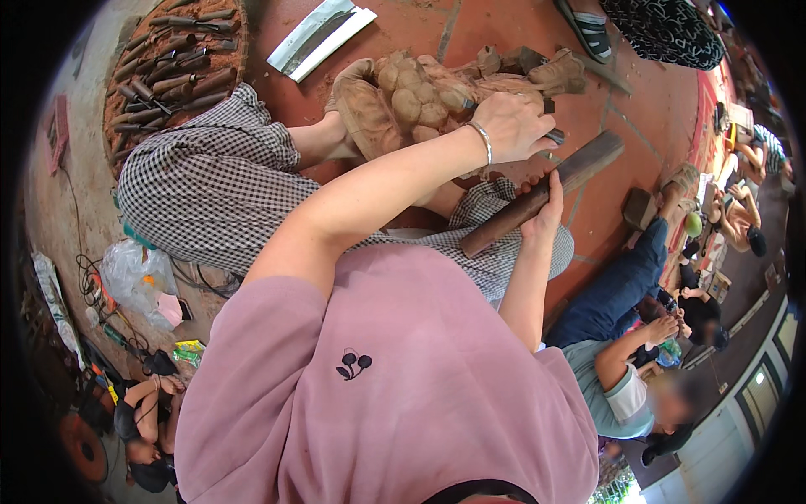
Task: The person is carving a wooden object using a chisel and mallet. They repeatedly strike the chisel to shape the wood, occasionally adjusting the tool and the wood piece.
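A carved wooden piece (pixel 420 101) with rounded lumps and folds lies on the floor in front of me, beside my bare feet. Over its right part reaches my left hand (pixel 514 126), a bracelet at the wrist. Its fingers are closed round a chisel (pixel 555 135), of which only dark ends show past the hand. My right hand (pixel 544 207) grips a long dark wooden mallet bar (pixel 588 161) near its middle. The bar slants up to the right, its lower end over my checked trousers, just below the left hand. The chisel's cutting edge is hidden.
A round basket (pixel 242 59) of several chisels and shavings stands at the far left. Beyond the carving lies a white sheet (pixel 348 25) with a dark strip. A wooden block (pixel 640 208) and a seated co-worker's leg (pixel 617 273) are at right; a plastic bag (pixel 134 277) and cables at left.
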Demonstrator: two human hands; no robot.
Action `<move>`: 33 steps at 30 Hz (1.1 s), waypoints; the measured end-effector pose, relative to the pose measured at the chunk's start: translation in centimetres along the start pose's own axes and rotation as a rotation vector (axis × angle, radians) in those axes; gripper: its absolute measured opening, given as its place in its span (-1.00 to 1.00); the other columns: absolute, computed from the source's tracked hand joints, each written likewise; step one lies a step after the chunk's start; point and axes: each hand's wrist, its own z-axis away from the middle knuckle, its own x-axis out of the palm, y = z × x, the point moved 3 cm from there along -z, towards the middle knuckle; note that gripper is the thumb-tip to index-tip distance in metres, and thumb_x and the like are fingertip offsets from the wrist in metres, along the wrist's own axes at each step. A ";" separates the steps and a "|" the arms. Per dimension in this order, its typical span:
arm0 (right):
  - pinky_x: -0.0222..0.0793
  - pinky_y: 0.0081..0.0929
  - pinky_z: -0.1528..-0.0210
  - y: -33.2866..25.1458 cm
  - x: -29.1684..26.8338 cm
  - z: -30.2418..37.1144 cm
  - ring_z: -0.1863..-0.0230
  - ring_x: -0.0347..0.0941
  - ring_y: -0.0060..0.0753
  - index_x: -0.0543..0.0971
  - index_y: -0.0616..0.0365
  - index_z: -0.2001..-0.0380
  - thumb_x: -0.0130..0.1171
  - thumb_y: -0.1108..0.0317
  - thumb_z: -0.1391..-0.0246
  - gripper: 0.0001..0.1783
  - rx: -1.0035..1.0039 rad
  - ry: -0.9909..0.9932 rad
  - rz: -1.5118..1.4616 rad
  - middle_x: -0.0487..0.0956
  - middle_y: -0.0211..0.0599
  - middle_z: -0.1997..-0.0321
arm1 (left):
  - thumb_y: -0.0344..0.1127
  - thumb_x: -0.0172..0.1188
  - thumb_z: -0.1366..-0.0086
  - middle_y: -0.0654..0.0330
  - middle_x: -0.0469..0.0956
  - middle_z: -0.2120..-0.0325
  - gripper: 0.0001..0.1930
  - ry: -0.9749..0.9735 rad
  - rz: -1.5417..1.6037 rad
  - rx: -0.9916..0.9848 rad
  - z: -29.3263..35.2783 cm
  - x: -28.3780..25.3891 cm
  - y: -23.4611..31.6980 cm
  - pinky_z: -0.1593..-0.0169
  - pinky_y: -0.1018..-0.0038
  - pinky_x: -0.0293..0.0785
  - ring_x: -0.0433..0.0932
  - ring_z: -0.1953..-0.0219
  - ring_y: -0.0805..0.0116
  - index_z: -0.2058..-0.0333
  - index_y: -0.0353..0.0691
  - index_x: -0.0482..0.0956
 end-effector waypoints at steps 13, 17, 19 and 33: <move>0.37 -0.48 0.53 -4.4 2.5 3.6 0.55 0.41 -0.43 0.39 0.25 0.17 0.22 0.46 -0.06 -0.71 -0.072 -0.019 0.496 0.47 -0.27 0.47 | 0.03 0.26 -0.18 0.19 0.64 0.46 -0.69 0.200 0.036 -0.090 -0.7 0.7 -0.9 0.24 0.33 0.56 0.64 0.29 0.23 0.41 -0.10 0.67; 0.33 -0.56 0.56 -4.9 2.2 3.8 0.59 0.40 -0.51 0.42 0.28 0.17 0.22 0.48 -0.04 -0.71 -0.109 -0.065 0.877 0.48 -0.32 0.49 | 0.04 0.28 -0.15 0.23 0.63 0.49 -0.71 0.187 -0.014 -0.126 -0.7 0.8 -0.9 0.30 0.36 0.56 0.64 0.32 0.28 0.42 -0.07 0.65; 0.34 -0.57 0.56 -4.5 2.6 4.1 0.57 0.39 -0.51 0.42 0.25 0.22 0.22 0.53 -0.03 -0.75 -0.037 -0.020 0.694 0.51 -0.28 0.46 | 0.04 0.31 -0.12 0.31 0.62 0.48 -0.72 0.224 -0.064 -0.104 -0.7 0.7 -1.1 0.37 0.42 0.57 0.65 0.34 0.37 0.43 -0.03 0.62; 0.37 -0.54 0.54 -4.1 2.2 4.8 0.57 0.41 -0.49 0.41 0.30 0.22 0.20 0.52 -0.08 -0.77 -0.137 -0.038 0.725 0.51 -0.25 0.45 | 0.07 0.30 -0.12 0.35 0.66 0.41 -0.71 0.259 -0.017 -0.048 -0.6 0.3 -1.0 0.37 0.44 0.57 0.66 0.35 0.38 0.39 0.00 0.63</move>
